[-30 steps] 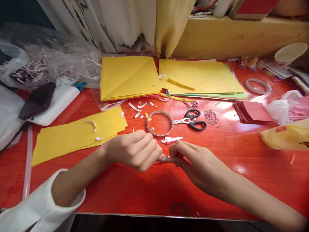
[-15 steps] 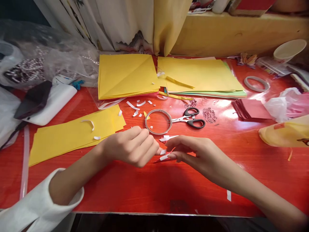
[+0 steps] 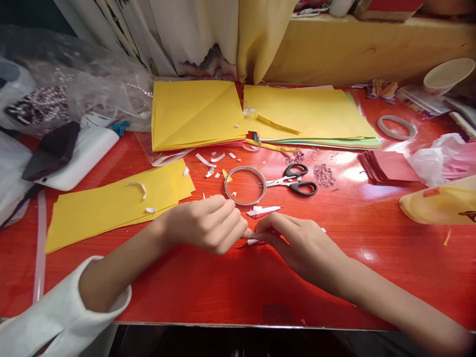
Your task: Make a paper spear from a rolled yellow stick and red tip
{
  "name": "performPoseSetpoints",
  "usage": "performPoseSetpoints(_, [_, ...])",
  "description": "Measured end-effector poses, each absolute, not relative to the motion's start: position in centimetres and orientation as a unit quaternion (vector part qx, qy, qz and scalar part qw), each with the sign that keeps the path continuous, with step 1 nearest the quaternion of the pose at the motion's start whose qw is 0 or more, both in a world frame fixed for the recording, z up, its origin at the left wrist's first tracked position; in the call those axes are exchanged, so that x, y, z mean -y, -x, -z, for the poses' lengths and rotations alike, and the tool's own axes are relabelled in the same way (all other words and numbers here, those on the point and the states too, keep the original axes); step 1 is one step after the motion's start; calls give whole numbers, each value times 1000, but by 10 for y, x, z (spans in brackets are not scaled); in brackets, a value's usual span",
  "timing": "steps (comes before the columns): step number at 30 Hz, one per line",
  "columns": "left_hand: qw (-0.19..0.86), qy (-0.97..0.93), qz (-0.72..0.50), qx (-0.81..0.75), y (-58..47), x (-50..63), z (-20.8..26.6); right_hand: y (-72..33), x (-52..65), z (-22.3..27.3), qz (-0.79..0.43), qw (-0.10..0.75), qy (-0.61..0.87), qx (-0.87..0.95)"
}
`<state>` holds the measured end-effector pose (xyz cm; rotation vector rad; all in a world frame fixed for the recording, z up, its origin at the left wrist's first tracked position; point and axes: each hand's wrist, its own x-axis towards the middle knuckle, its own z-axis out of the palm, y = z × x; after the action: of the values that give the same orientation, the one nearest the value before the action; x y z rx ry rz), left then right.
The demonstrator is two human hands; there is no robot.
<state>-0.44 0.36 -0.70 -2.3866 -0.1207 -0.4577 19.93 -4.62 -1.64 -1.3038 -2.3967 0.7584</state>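
A white curtain (image 3: 201,34) with a little mountain picture on it hangs at the back, beside a yellow wall (image 3: 334,54). On the left, a clear plastic bag (image 3: 107,101) has shiny beads (image 3: 44,101) in it. Near the bag, a dark flat thing (image 3: 52,151) (hard to tell what it is) lies on a white box (image 3: 89,158). Far over on the right are a paper cup (image 3: 448,77) and a crumpled white plastic bag (image 3: 435,156) touching a pink one (image 3: 461,161).

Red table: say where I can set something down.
Mostly bare: along the front edge between white sleeve and right forearm; between scissors, right hand and yellow container. Crowded: around the middle tape roll, among paper scraps, and at the back, under yellow paper stacks.
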Motion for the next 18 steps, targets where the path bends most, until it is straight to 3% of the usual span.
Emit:
performPoseSetpoints(6, [337, 923, 170, 76, 5, -10, 8, -210, 44, 3, -199, 184, 449, 852])
performPoseSetpoints(10, [256, 941, 146, 166, -1, -14, 19, -225, 28, -11, -244, 243, 525, 778])
performPoseSetpoints(14, [114, 953, 110, 258, -11, -10, 31, -230, 17, -5, -321, 170, 511, 779])
performPoseSetpoints(18, [100, 954, 101, 264, -12, -5, 35, -223, 15, 7, -350, 128, 467, 802])
